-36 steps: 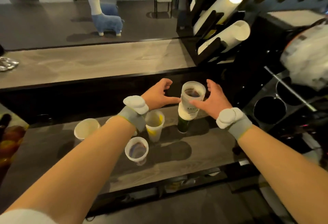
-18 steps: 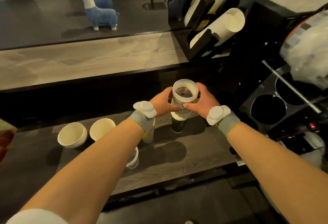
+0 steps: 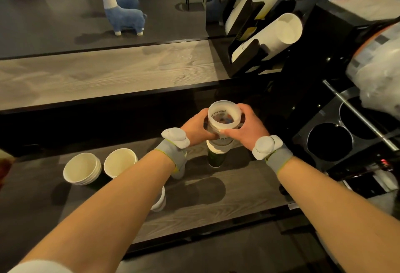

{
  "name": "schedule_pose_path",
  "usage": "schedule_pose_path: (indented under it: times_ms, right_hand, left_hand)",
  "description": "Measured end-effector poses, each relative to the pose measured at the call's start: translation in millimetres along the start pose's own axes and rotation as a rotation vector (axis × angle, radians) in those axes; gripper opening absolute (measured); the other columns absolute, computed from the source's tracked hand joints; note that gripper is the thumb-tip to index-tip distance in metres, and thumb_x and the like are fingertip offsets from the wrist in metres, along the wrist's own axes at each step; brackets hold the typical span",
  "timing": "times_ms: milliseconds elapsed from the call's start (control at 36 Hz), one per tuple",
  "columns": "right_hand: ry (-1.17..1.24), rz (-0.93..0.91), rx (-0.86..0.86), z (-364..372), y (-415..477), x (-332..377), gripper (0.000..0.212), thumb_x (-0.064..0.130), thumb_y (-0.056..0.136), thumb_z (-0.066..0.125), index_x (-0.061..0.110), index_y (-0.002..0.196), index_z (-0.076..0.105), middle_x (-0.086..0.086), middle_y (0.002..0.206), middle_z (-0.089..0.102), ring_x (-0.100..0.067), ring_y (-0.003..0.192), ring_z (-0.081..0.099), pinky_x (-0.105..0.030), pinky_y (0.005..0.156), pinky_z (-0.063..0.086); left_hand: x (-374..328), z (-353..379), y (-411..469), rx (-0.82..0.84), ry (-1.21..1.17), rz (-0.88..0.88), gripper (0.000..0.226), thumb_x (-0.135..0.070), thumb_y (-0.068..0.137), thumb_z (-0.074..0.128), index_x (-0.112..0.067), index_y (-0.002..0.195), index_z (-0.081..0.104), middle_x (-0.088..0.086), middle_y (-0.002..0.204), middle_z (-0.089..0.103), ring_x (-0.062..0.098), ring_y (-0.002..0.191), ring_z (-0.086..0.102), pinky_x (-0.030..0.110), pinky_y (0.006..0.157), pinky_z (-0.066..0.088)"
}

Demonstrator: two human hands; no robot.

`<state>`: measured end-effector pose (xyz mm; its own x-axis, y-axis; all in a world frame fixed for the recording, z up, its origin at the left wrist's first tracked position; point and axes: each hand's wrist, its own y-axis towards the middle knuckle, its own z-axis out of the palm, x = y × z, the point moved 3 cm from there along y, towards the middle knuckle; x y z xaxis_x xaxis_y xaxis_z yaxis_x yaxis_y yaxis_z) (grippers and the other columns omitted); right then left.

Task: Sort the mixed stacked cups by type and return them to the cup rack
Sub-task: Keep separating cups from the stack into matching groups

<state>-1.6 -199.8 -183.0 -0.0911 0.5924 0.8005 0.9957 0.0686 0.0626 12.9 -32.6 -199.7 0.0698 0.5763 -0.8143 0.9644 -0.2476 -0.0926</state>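
Note:
A mixed stack of cups (image 3: 216,153) stands on the lower shelf, dark green at the bottom, white in the middle, with a frosted plastic cup (image 3: 224,113) on top. My left hand (image 3: 198,126) grips the stack from the left and my right hand (image 3: 249,125) grips it from the right, just under the plastic cup's rim. Two short stacks of white paper cups (image 3: 83,169) (image 3: 119,161) stand at the left. Another cup (image 3: 159,201) is half hidden under my left forearm. The black cup rack (image 3: 244,50) at upper right holds long tilted stacks of white cups (image 3: 281,28).
A wooden counter (image 3: 108,71) runs behind the shelf. At right a black unit (image 3: 329,140) has round openings and a metal bar, with a bag of clear plastic above. A blue and white animal figure (image 3: 123,15) stands on the floor beyond.
Both hands came in from open on either side of the stack and closed around its upper part. The view shifted, so the white cup stacks at left show more fully.

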Motion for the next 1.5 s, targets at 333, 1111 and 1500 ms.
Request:
schedule_pose_path:
  times_ms: [333,1111,1500]
  right_hand:
    - [0.04,-0.023,-0.04,-1.6,2.1,7.9,0.075,0.024,0.069,0.086,0.022,0.131,0.044,0.011,0.114,0.051,-0.005,0.102,0.051,-0.006,0.072,0.039]
    - [0.095,-0.041,-0.046,-31.8,-0.5,41.7,0.075,0.03,0.073,0.084,0.027,0.135,0.042,0.014,0.118,0.053,-0.004,0.107,0.051,-0.006,0.072,0.037]
    - [0.158,-0.097,-0.08,-48.6,-6.0,58.8,0.072,0.029,0.072,0.085,0.025,0.132,0.046,0.023,0.11,0.055,0.009,0.099,0.054,0.001,0.069,0.044]
  left_hand:
    - [7.1,3.2,0.9,0.004,-0.072,-0.019,0.093,-0.021,0.075,0.084,-0.025,0.149,0.029,-0.003,0.137,0.054,0.011,0.122,0.049,0.026,0.093,0.042]
    - [-25.5,-23.8,-3.8,0.127,-0.162,0.08,0.1,-0.026,0.074,0.086,-0.025,0.152,0.023,-0.005,0.144,0.048,0.012,0.133,0.044,0.032,0.11,0.039]
    - [-39.9,-35.1,-10.3,0.094,-0.143,0.096,0.105,-0.027,0.071,0.086,-0.032,0.152,0.02,-0.008,0.145,0.048,0.013,0.135,0.045,0.042,0.112,0.041]
